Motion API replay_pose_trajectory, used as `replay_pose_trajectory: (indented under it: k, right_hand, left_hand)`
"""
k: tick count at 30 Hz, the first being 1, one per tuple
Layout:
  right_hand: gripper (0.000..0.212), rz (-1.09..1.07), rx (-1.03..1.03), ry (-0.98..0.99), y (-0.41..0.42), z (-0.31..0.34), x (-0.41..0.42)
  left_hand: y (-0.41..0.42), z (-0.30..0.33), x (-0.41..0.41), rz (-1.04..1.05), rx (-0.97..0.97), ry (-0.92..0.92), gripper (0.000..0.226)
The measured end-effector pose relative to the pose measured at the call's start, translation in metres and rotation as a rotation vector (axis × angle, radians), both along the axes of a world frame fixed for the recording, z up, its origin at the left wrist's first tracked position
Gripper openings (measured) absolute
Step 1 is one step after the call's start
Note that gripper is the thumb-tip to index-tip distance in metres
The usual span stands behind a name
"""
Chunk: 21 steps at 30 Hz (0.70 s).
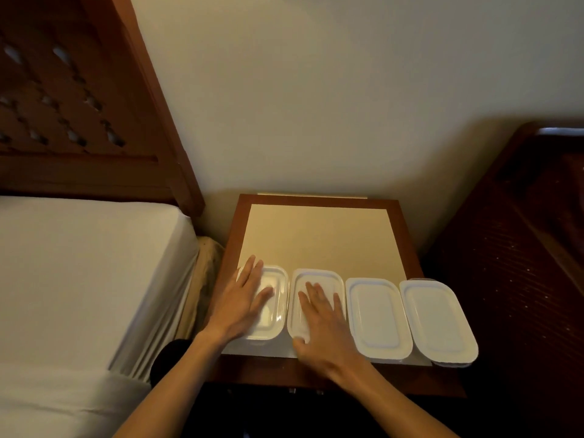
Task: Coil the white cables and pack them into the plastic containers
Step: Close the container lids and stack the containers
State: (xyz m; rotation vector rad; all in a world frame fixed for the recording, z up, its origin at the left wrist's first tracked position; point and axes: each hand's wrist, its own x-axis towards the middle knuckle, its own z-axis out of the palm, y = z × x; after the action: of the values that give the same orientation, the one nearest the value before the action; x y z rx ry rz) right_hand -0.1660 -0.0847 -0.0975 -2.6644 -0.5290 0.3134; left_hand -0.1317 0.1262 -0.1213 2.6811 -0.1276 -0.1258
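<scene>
Here the bed [79, 263] fills the left of the view, its headboard [79, 105] against the wall, and dark furniture [521, 232] stands at the right. Between them sits the counter [316, 241], a small wooden-framed top with a pale inset panel.

Four plastic containers are lined up side by side along the near edge of the counter, lids on, long sides nearly touching. This row layout probably keeps each one within reach and squared to the person. The far-right container [439, 320] overhangs the counter's right edge slightly; the third container [377, 317] lies just beside it, untouched.

The left hand [245, 298] rests flat on the lid of the far-left container [275, 298]; its grip is apart, fingers straight and spread. The right hand [322, 324] lies flat on the second container [316, 279], grip likewise apart, fingers extended, nothing pinched. The flat-palm posture suggests pressing the lids down to seat them.

The white cables are not visible anywhere. Something pale shows faintly through the far-left lid, but blur prevents confirming a coil. With all lids in place, packing is judged to be at or near completion.
</scene>
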Motion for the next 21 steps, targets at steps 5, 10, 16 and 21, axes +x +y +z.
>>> replay_pose_trajectory:
  k: [5,10,16,21]
  right_hand:
    - [0.088,0.11,-0.173,-0.066,0.001,-0.018,-0.008]
    - [0.063,0.094,-0.097,-0.172,0.001,-0.024,-0.005]
    - [0.08,0.067,0.229,-0.234,-0.004,-0.001,-0.004]
    - [0.078,0.012,0.249,-0.331,-0.016,0.009,0.001]
  left_hand:
    - [0.004,0.004,0.001,0.061,-0.207,-0.018,0.056]
    - [0.003,0.01,-0.011,0.351,-0.56,-0.013,0.062]
    - [-0.01,0.006,-0.02,0.498,-0.756,-0.048,0.046]
    - [-0.03,0.011,-0.022,0.51,-0.659,-0.083,0.045]
